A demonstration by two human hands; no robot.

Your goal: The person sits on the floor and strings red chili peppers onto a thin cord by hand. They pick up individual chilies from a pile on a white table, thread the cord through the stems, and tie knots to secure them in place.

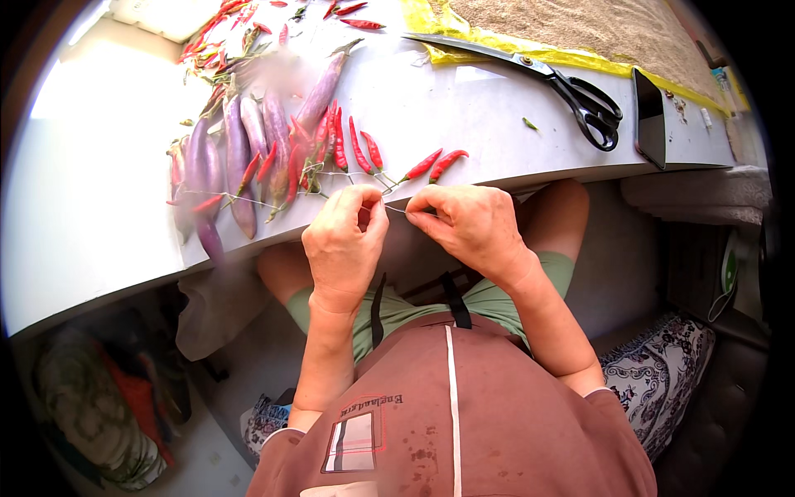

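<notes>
My left hand (pixel 341 245) and my right hand (pixel 478 227) are close together just off the table's front edge. A thin white thread (pixel 396 210) runs between their fingertips, pinched in both. Two red chili peppers (pixel 422 165) lie on the edge by my right fingers, stems towards me. Beyond my left hand, several more red chilies (pixel 340 140) stand with their stems at the thread, which continues left. Long purple eggplants (pixel 238 163) lie beneath the left part of this string. My curled fingers hide the thread's exact path.
Large black-handled tailor's shears (pixel 546 77) and a smartphone (pixel 649 118) lie right on the white table (pixel 459 124). Behind are yellow plastic (pixel 497 40) and brown cloth (pixel 577 25). More red chilies (pixel 214 46) are heaped at the far left. A small green chili (pixel 530 124) lies alone.
</notes>
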